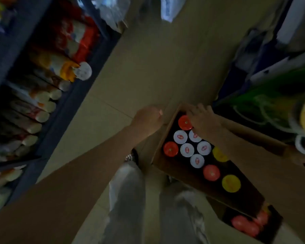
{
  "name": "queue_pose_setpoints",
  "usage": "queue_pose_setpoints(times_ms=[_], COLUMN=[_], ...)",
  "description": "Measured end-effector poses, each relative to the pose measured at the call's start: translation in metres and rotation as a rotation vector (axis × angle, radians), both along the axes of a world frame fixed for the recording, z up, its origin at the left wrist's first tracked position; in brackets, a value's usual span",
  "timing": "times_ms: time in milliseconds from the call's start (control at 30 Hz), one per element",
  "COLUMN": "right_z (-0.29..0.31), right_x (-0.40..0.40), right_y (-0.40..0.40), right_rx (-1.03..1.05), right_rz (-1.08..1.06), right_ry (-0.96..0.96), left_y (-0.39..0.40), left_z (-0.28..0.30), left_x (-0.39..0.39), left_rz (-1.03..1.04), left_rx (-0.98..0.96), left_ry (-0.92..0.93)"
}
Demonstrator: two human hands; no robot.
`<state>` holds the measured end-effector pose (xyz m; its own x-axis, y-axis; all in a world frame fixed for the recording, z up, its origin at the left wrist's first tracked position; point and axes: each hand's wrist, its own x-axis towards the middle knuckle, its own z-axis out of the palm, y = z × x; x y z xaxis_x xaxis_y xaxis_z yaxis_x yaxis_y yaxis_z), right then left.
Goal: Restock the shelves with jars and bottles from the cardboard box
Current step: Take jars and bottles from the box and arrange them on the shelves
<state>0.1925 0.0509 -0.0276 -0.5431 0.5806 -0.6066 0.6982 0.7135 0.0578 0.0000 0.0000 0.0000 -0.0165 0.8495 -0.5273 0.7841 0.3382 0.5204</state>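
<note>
pale tiled floor (148, 67) — open cardboard box (164, 138) of lidded jars on it

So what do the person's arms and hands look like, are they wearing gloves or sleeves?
No gloves and no sleeves in view. Both forearms are bare right up to the picture's edge. The left hand and the right hand are bare too, with no rings or watch that I can make out, though the picture is dim and blurry. A pale nail shows on one of the left fingers. Lower down, the person wears light grey trousers.
</note>
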Motion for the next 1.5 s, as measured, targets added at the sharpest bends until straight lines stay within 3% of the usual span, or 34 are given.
queue_pose_setpoints(times_ms=[167,300,433,600,800,933,1033,1133,1233,1300,1367,1433,1500], right_z=[-0.078,-0.107,-0.103,-0.078,-0.034,0.004,0.030,0.052,0.059,0.040,0.001,-0.040,-0.076], right_x=[-0.005,-0.008,-0.018,-0.013,0.009,0.000,-0.014,-0.030,-0.037,-0.028,-0.015,-0.004,-0.004], right_y=[-0.009,-0.010,-0.006,-0.006,-0.005,0.016,0.032,0.041,0.041,0.032,0.013,-0.015,-0.041], right_rx=[0.110,0.193,0.260,0.120,0.090,-0.182,-0.447,-0.617,-0.918,-0.967,-0.764,-0.491,-0.353], right_rz=[-0.002,0.041,0.073,0.015,-0.012,-0.244,-0.326,-0.432,-0.777,-0.898,-0.729,-0.355,-0.044], right_ry=[-0.014,-0.005,0.044,0.016,0.106,0.312,0.413,0.442,0.688,0.774,0.563,0.175,-0.050], left_y=[-0.004,-0.010,-0.014,-0.022,-0.032,-0.021,-0.008,-0.006,-0.009,-0.013,-0.020,-0.024,-0.025], left_z=[-0.054,-0.070,-0.066,-0.060,-0.050,-0.037,-0.023,-0.021,-0.018,-0.016,-0.016,-0.018,-0.022], left_x=[0.002,0.008,0.015,0.016,0.026,0.036,0.036,0.024,-0.001,-0.021,-0.038,-0.051,-0.059], left_rz=[-0.001,0.005,0.035,0.093,0.131,0.013,0.047,0.176,0.309,0.384,0.451,0.486,0.493], left_rx=[0.096,0.121,0.136,0.159,0.145,0.089,-0.094,-0.179,-0.219,-0.239,-0.248,-0.247,-0.245], left_ry=[0.006,-0.044,-0.058,-0.071,-0.054,-0.213,-0.430,-0.493,-0.529,-0.569,-0.581,-0.559,-0.532])
